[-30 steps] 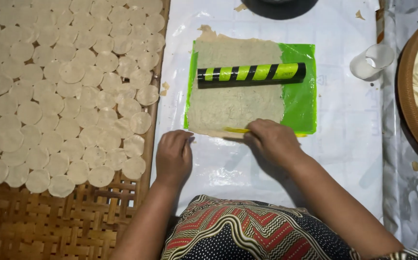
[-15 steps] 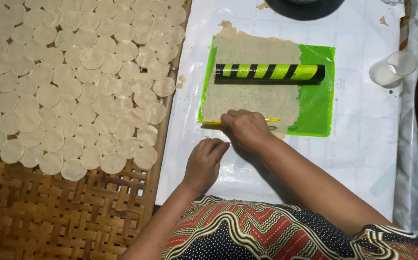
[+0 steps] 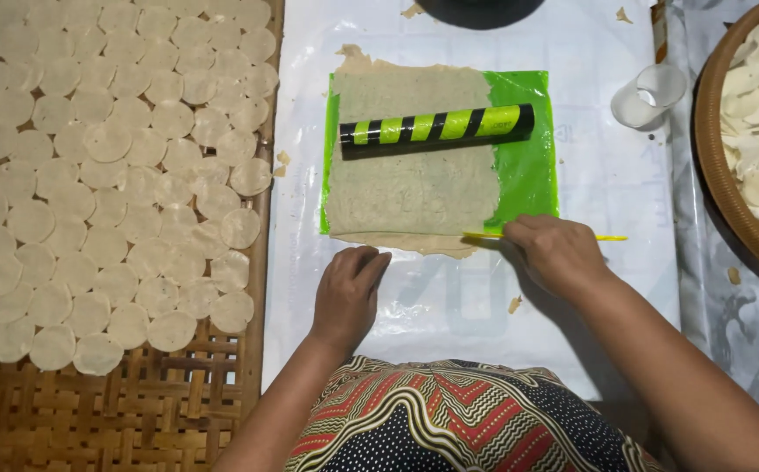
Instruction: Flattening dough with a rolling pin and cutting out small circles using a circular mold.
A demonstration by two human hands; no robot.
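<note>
A person's right hand (image 3: 559,253) closes its grip on a thin yellow strip (image 3: 611,238) laid along the lower edge of a flat beige dough sheet (image 3: 410,188), apparently as a trimming edge. The left hand (image 3: 349,293) rests flat and empty on the white plastic-covered table (image 3: 607,175), just below the dough. A green-and-black striped roller (image 3: 436,128) weighs the sheet onto its green mat (image 3: 528,162); pale round discs (image 3: 91,175) dry on a woven bamboo tray (image 3: 135,411).
</note>
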